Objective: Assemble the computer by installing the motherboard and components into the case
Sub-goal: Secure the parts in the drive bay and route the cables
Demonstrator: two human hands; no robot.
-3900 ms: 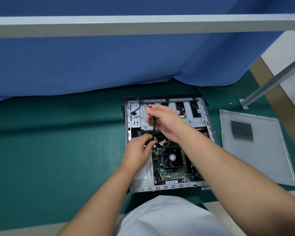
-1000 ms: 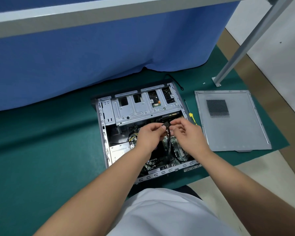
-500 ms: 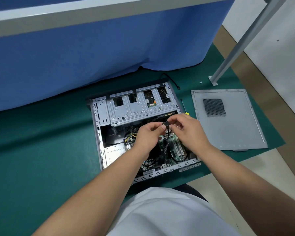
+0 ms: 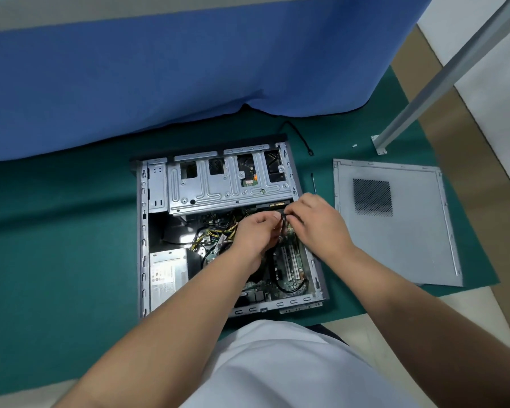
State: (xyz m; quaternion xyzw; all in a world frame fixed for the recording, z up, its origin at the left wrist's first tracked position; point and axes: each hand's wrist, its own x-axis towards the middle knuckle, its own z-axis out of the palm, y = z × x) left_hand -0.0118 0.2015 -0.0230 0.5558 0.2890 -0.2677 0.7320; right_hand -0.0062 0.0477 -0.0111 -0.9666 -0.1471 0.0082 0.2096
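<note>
Hands (image 4: 289, 228) still pinching cable (image 4: 282, 228)

At frame centre I see my left hand (image 4: 256, 231) and right hand (image 4: 318, 222) pinching a black cable (image 4: 282, 228) over the open case (image 4: 143, 231); the side panel (image 4: 409, 245) lies right.

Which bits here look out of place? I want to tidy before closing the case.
The side panel lies flat on the mat right of the open case, a thin tool between them. Two small screws sit loose by the metal leg. Both hands pinch a black cable.
</note>
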